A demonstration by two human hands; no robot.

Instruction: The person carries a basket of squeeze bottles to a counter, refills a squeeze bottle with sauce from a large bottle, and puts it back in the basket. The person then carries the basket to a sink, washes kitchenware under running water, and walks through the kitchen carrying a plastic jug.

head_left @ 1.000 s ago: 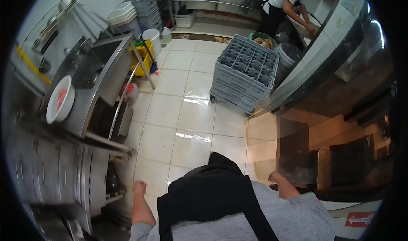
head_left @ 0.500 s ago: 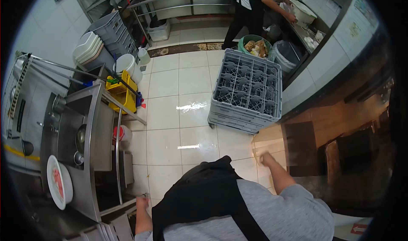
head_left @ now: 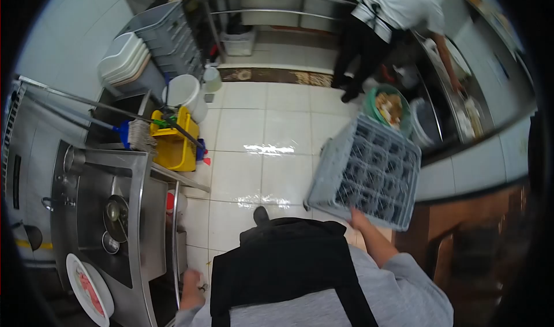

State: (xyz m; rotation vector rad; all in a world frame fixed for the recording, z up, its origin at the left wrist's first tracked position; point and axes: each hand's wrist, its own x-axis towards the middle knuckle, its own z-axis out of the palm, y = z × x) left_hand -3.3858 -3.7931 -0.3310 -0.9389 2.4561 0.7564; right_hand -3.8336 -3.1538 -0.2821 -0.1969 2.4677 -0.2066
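Note:
My left hand (head_left: pixel 193 289) hangs low beside the steel sink counter (head_left: pixel 137 223); its fingers are blurred, and what they hold, if anything, cannot be made out. My right hand (head_left: pixel 359 219) is at the near edge of a stack of grey glass racks (head_left: pixel 375 174), apparently touching the rim; its fingers are too small and blurred to read. The top rack is divided into square compartments. A white basin (head_left: pixel 89 289) with pinkish pieces inside rests at the counter's near end, left of my left hand.
A co-worker (head_left: pixel 384 15) leans over a counter at the back right. A green bin (head_left: pixel 372 105) with scraps stands behind the racks. A yellow mop bucket (head_left: pixel 176 145), a white bucket (head_left: pixel 186 96) and grey crates (head_left: pixel 167 35) stand at left. Tiled floor (head_left: pixel 236 177) lies between.
The racks are nearer, and my right hand has come to their near edge. My left hand stays low. The co-worker now leans further right over the counter.

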